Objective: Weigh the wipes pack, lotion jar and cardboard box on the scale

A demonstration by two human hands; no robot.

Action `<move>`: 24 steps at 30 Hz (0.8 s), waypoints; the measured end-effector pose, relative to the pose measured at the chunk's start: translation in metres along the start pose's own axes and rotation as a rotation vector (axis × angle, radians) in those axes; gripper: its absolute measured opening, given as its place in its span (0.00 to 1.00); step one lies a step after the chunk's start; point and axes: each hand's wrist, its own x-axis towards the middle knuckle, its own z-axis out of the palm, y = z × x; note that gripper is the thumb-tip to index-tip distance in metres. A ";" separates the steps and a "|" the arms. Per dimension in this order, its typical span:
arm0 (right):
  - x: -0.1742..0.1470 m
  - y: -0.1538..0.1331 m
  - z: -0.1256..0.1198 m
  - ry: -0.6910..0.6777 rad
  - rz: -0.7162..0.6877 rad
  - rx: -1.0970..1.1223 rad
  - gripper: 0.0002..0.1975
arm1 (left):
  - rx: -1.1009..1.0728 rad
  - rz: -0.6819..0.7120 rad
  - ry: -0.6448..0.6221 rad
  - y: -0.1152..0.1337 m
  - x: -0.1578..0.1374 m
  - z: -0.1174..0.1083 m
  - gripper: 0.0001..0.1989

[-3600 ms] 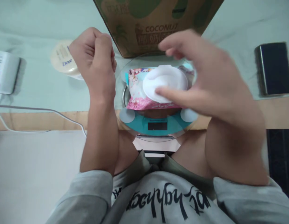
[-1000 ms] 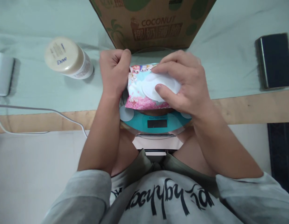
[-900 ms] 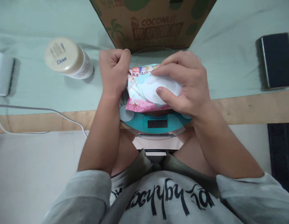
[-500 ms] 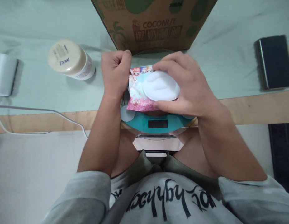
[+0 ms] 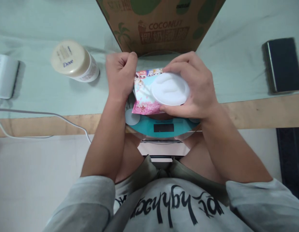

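A small pack of wet wipes (image 5: 146, 91), printed with cartoon figures and pink flowers, has a white oval lid (image 5: 170, 88) that is closed. My right hand (image 5: 196, 85) grips its right end, thumb on the near edge and fingers along the far edge. Against the pack's left end, my left hand (image 5: 121, 75) is closed in a fist; whatever its fingers hold, if anything, is hidden. Beneath the pack and hands lies a round glass scale (image 5: 144, 127) with a teal front and a dark display (image 5: 163, 128).
Behind the scale stands a brown coconut carton (image 5: 164, 35). A Dove jar (image 5: 74, 61) is to the left, with a white device (image 5: 5, 77) and a cable (image 5: 55, 115) farther out. On the right lies a black box (image 5: 283, 64). The wooden table edge (image 5: 260, 111) runs in front.
The wipes pack and my right hand have shifted slightly to the right. My left hand keeps its closed shape. The whole view has drifted a little.
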 end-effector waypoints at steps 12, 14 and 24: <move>0.000 -0.001 -0.002 -0.106 0.118 0.000 0.48 | -0.014 0.004 -0.017 -0.005 0.002 0.001 0.41; 0.000 -0.004 0.003 -0.077 0.169 0.005 0.50 | -0.009 -0.014 -0.015 -0.005 0.003 0.002 0.40; 0.025 -0.016 -0.012 -0.107 0.313 0.158 0.21 | 0.003 -0.045 -0.007 0.007 -0.001 0.004 0.42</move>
